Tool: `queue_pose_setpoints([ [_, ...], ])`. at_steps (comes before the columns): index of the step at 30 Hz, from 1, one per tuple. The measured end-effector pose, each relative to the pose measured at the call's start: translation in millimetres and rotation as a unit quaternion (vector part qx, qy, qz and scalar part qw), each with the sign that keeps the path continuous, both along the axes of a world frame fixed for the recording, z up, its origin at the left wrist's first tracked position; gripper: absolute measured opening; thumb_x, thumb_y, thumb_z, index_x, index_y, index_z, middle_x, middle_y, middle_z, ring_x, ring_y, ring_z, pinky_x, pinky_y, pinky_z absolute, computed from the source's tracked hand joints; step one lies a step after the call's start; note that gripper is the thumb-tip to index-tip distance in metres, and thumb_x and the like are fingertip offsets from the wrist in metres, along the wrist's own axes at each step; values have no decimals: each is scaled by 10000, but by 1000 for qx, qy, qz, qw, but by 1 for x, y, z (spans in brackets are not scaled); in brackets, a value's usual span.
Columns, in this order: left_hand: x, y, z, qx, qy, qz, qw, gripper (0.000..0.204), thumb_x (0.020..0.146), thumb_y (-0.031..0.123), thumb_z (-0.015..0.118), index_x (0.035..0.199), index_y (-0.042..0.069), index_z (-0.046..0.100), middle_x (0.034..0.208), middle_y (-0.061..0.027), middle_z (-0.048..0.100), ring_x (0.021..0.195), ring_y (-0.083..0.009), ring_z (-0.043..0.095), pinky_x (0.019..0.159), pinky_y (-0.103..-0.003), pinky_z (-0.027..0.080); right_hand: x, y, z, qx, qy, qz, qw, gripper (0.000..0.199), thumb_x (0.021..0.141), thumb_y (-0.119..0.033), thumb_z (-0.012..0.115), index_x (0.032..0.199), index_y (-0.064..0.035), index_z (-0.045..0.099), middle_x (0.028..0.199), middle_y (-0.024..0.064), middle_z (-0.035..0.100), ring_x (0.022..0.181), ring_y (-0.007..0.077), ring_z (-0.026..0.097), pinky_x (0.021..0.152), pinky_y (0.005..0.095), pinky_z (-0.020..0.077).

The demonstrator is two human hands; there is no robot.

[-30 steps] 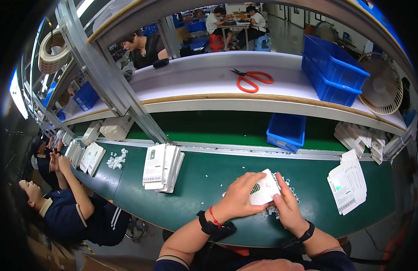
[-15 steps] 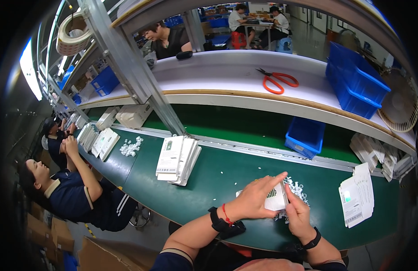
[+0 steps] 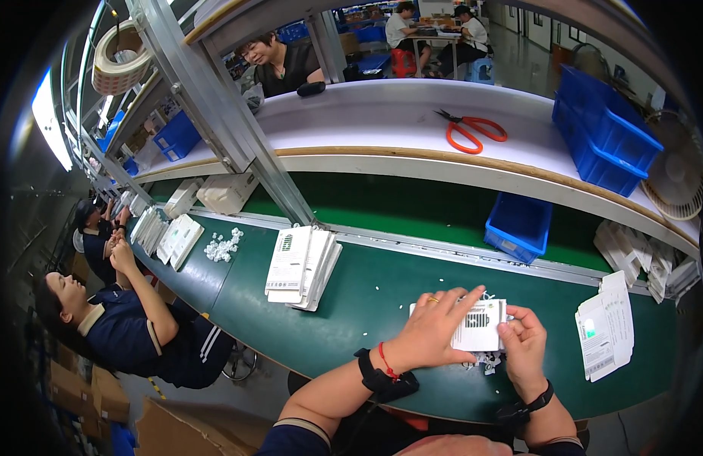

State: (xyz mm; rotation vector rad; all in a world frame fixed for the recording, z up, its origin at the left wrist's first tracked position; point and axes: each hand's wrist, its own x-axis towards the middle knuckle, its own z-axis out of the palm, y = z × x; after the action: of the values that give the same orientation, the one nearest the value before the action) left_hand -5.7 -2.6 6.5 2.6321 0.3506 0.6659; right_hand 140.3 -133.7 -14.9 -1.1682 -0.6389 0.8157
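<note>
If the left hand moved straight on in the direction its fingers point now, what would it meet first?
The left hand lies on the white flat package, fingers pointing up-right; beyond it, probably the blue plastic bin, though depth is unclear.

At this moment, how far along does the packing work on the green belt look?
Done: a few flat white packs lie at the person's right. In hand: the left hand and right hand hold one white pack, with small white parts beneath it. Left: a stack of white packs waits farther left.

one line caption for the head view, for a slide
Both hands, left and right, hold a white packet over the green conveyor belt.
</note>
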Motion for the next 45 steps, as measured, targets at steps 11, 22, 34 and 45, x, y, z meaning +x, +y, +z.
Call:
queue_pose_setpoints([
  [11, 3, -9, 0, 24, -36, 32, 999, 852, 502, 424, 828, 1200, 39, 529, 945, -91, 570, 827, -253, 557, 745, -366, 400, 10, -9, -1, 53, 33, -27, 998, 51, 857, 28, 604, 849, 0, 562, 836, 118, 676, 713, 106, 645, 645, 216, 503],
  [22, 10, -4, -4, 43, -69, 49, 995, 835, 453, 342, 854, 1161, 42, 526, 900, -89, 570, 787, -263, 551, 727, -367, 399, 11, 0, -3, 85, 35, -11, 996, 34, 872, -26, 612, 860, -10, 584, 920, 66, 630, 809, 85, 583, 742, 225, 475],
  [34, 12, -11, -10, 59, -60, 54, 995, 815, 423, 253, 820, 1164, 48, 549, 964, -84, 600, 855, -248, 570, 743, -356, 390, 9, -3, -6, 83, -26, -55, 995, 51, 868, 20, 591, 897, 2, 554, 839, 55, 624, 776, 75, 592, 704, 214, 485],
  [45, 15, -15, -6, 48, -61, 48, 996, 797, 416, 224, 829, 1143, 41, 558, 988, -93, 615, 844, -251, 586, 752, -355, 412, 14, -8, 7, 45, -134, -58, 988, 55, 851, 36, 601, 841, 19, 549, 822, 26, 563, 719, 39, 544, 617, 185, 456],
])
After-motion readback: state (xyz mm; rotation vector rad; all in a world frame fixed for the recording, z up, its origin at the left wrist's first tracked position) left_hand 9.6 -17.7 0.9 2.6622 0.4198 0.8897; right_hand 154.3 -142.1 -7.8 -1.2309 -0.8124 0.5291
